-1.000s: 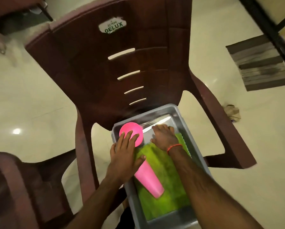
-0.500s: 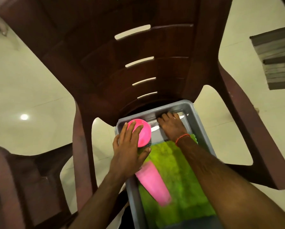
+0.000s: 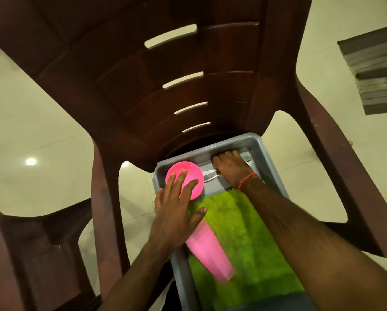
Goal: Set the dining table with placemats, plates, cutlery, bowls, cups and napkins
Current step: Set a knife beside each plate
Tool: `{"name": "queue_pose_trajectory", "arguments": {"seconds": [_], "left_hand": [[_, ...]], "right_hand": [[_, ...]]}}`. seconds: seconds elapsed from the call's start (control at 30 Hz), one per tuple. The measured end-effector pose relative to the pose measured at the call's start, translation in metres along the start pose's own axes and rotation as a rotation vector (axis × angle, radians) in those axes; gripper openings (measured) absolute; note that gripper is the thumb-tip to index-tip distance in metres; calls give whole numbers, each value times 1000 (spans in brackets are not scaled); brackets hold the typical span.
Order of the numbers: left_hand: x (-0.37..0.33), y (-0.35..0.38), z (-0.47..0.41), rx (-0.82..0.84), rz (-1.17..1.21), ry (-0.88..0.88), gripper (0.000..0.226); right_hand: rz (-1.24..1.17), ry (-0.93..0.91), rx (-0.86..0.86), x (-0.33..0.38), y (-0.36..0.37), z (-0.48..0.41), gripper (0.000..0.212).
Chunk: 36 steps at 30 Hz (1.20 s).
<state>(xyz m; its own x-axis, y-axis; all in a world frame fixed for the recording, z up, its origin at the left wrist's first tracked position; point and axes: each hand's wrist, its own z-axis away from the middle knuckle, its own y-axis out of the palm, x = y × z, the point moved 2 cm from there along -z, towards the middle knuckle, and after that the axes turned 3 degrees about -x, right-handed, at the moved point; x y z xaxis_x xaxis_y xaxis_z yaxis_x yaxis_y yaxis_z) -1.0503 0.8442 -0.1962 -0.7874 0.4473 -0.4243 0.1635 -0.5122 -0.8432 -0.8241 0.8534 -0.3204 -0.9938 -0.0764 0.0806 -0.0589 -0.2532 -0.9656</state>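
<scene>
Pale floor tiles (image 3: 42, 122) were seen around a brown plastic chair (image 3: 188, 63), with a grey tub (image 3: 251, 136) set between its arms. Inside the tub a green cloth (image 3: 244, 232) was laid flat and a pink cup (image 3: 210, 254) was lying on its side across it. A pink bowl (image 3: 188, 173) and metal cutlery (image 3: 210, 173) were kept at the far end. The left hand (image 3: 174, 216) was rested on the bowl, fingers straight. The right hand (image 3: 230, 169) was placed over the cutlery — whether anything was gripped could not be told.
</scene>
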Motion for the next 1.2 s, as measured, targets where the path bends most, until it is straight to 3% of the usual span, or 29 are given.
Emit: {"name": "queue_pose_trajectory", "arguments": {"seconds": [0.13, 0.27, 0.43, 0.53, 0.6, 0.73, 1.0, 1.1, 1.2], "left_hand": [[1, 2, 0, -25, 12, 11, 70], [-1, 3, 2, -28, 16, 21, 68], [-4, 2, 3, -11, 8, 33, 68], [-7, 2, 5, -26, 18, 63, 63], [-9, 1, 6, -37, 11, 88, 61], [-15, 3, 8, -61, 22, 147, 58], [-49, -17, 19, 65, 89, 170, 58], [-59, -24, 29, 91, 188, 116, 56], [-67, -33, 42, 109, 268, -4, 65]], "right_hand": [[23, -64, -41, -6, 2, 4, 17], [113, -65, -31, -3, 7, 9, 33], [68, 36, 134, 9, 2, 13, 44], [-110, 24, 237, -6, -1, 15, 28], [-300, 121, 298, -17, -6, 16, 24], [-485, 238, 212, -18, -22, 28, 22], [-858, 734, 215, 4, -63, 88, 29], [-1019, 751, 249, 35, -95, 123, 18], [-1201, 759, 246, 70, -127, 151, 35]]}}
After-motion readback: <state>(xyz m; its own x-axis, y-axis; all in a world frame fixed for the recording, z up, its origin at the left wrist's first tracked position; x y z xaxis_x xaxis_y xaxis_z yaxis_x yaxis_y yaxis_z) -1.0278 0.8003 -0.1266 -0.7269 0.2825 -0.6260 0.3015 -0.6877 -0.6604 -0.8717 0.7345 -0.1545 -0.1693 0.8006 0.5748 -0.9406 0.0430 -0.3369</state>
